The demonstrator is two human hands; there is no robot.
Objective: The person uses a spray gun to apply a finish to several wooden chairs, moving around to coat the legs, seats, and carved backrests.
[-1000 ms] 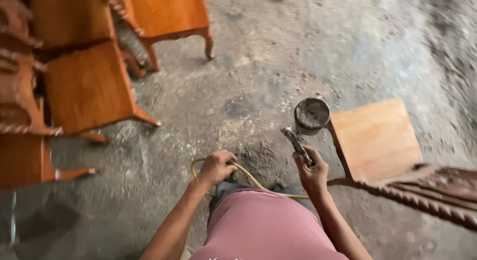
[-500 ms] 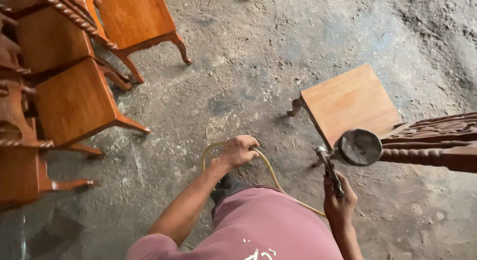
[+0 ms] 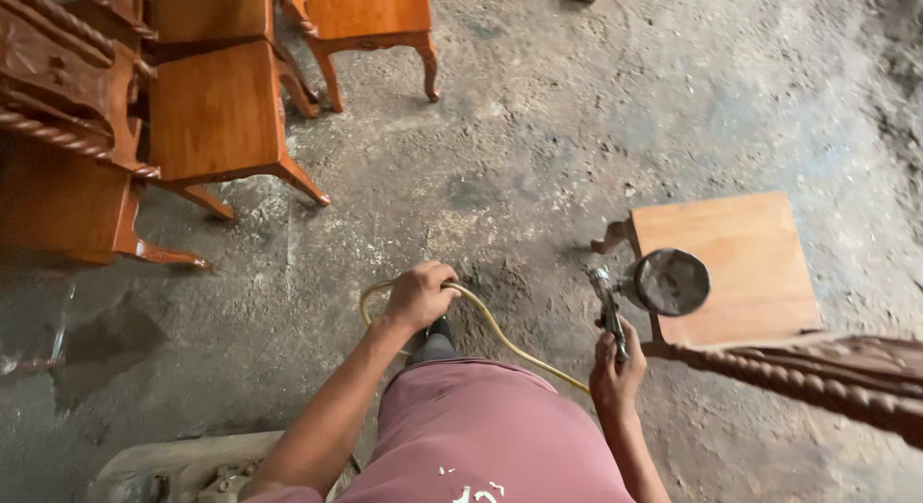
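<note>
Over the stained concrete floor (image 3: 538,147), the right hand (image 3: 615,373) grips a metal spray gun with a round cup (image 3: 654,287) beside the pale wooden chair seat (image 3: 731,263), while the left hand (image 3: 421,296) closes around its yellow hose (image 3: 510,344), holding the slack clear.

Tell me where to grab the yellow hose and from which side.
Grip the yellow hose on the bare curved stretch between the left hand and the spray gun, from above: it arcs free of the floor there, with open space around it.
</note>
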